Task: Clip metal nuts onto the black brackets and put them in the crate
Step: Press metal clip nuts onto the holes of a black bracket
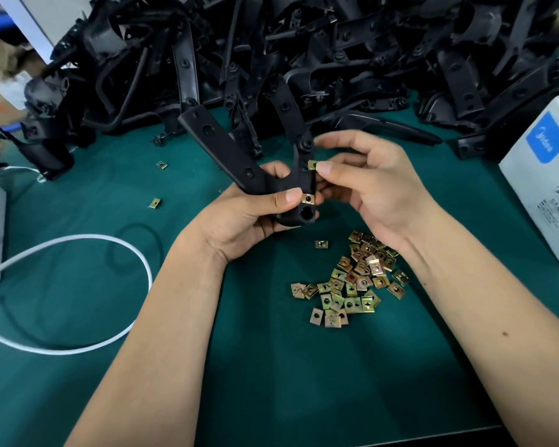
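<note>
My left hand [255, 208] grips a black V-shaped bracket [226, 150] at its bend, above the green mat. One brass clip nut [307, 198] sits on the bracket's lower edge, under my left thumb. My right hand [365, 185] pinches a second clip nut [312, 165] against the bracket's right arm, a little higher up. A heap of loose clip nuts [352, 279] lies on the mat below my right wrist. No crate is in view.
A big pile of black brackets [304, 50] fills the back of the table. A white box [549, 175] stands at the right edge. A white cable [78, 285] loops on the left. Stray nuts [155, 203] lie on the green mat [271, 366].
</note>
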Demonstrator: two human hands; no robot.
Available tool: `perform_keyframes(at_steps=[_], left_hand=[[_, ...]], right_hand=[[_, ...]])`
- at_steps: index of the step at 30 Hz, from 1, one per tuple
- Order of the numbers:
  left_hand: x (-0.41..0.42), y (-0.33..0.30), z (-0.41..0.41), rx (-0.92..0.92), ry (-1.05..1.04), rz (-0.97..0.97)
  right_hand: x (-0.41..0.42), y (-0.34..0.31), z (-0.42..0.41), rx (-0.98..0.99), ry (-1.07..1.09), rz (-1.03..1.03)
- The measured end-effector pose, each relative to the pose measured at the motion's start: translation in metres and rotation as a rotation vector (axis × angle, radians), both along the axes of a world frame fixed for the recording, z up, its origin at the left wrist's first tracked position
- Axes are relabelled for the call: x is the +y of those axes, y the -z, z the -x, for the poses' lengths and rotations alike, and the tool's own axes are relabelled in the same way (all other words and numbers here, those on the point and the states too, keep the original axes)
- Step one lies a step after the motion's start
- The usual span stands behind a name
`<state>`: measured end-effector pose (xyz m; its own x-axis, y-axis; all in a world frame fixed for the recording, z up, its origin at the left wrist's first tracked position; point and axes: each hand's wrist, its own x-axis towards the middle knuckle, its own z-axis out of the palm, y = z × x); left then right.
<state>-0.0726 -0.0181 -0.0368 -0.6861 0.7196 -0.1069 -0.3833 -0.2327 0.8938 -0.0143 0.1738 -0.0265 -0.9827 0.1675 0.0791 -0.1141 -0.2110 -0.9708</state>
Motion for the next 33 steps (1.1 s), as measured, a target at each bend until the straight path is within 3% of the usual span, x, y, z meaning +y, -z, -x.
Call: perform_keyframes(at_steps=[3,9,24,33], left_hand=[[0.0002,-0.0001,-0.0003,0.012,0.002,-0.019],[0.0009,-0.0014,-0.0008,-0.016,0.004,-0.038],[-0.0002,-0.0045,0.0021,0.012,0.024,0.109],[0.0005,-0.0064,0.0030,0.042,0.038,0.177]], right_hand=[[-0.0015,-0.0001,0.0005,-0.020,-0.011,0.093],[-0.0019,-0.0001,0.0010,-0.033,0.013,0.082],[-0.0069,-0.0012,-0.0007,-0.063,-0.069,0.154],[-0.0037,-0.0037,-0.0022,-0.046,-0.089,0.091]])
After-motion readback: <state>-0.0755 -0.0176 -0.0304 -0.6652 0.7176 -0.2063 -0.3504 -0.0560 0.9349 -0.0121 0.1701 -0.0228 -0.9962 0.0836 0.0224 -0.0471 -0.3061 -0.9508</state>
